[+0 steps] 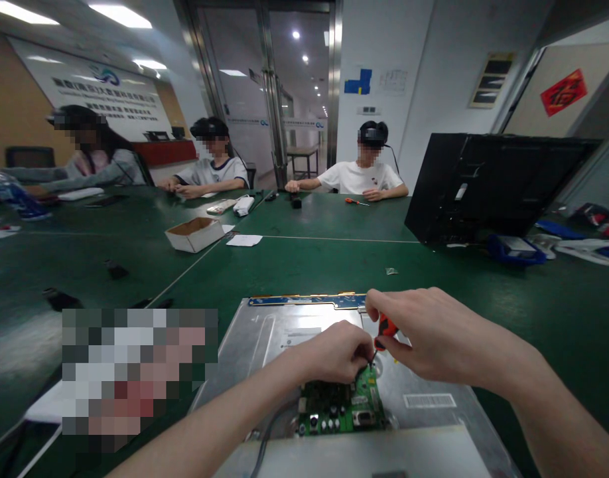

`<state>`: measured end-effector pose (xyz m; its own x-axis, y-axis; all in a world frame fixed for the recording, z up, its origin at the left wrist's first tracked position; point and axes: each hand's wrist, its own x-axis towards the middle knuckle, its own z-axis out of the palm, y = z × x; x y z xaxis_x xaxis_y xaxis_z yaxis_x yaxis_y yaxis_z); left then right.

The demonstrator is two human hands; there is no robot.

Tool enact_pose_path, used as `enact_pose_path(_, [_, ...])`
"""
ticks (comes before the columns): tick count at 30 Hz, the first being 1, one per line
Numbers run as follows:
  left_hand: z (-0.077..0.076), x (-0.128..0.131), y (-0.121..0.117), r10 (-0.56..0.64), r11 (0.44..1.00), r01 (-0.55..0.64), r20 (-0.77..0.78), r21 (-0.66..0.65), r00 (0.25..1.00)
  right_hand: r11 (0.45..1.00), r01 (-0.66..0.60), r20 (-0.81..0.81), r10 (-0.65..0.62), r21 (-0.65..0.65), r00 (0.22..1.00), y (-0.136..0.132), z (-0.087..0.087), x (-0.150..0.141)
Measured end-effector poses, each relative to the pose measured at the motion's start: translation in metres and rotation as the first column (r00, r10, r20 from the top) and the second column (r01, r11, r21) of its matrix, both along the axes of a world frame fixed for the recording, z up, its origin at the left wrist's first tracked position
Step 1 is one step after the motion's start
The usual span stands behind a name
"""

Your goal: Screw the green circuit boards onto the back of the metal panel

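Observation:
In the head view, my right hand (424,332) grips a screwdriver (385,326) by its red-orange and black handle. The shaft points down to the upper right corner of a green circuit board (337,405). Beside that tip, my left hand (341,352) has its fingers curled together over the board's upper edge; whatever they hold, if anything, is hidden. Beneath the board lies a silver metal panel (249,332), with a narrow blue circuit strip (304,301) along its far edge. A grey cable (267,438) runs by the board's left side.
A monitor (493,189) seen from behind stands at the right, near a blue tray (516,249). An open cardboard box (195,236) sits left of centre. Across the table sit several people; another screwdriver (355,201) lies before one. A blurred-out patch covers the left foreground.

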<state>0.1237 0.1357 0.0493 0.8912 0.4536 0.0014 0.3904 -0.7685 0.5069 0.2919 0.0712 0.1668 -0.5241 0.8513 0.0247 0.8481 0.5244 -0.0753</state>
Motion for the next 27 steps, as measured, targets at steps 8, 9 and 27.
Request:
enact_pose_path(8, [0.0026,0.0012,-0.0010,-0.014,0.999,0.015,-0.034,0.031,0.999,0.996,0.071,0.145,-0.078,0.053,0.986,0.0036,0.0014,-0.0029])
enact_pose_path(9, [0.0033,0.0013,-0.0012,-0.012,0.999,0.013,-0.037,0.035,0.999,0.996,0.071,0.151,-0.080,0.059,0.985,0.0045,0.0011,-0.0030])
enact_pose_path(27, [0.0031,0.0005,-0.0019,0.002,0.999,0.000,-0.063,0.032,0.998,0.995,0.088,0.104,-0.093,0.051,0.990,0.0054,0.0007,-0.0036])
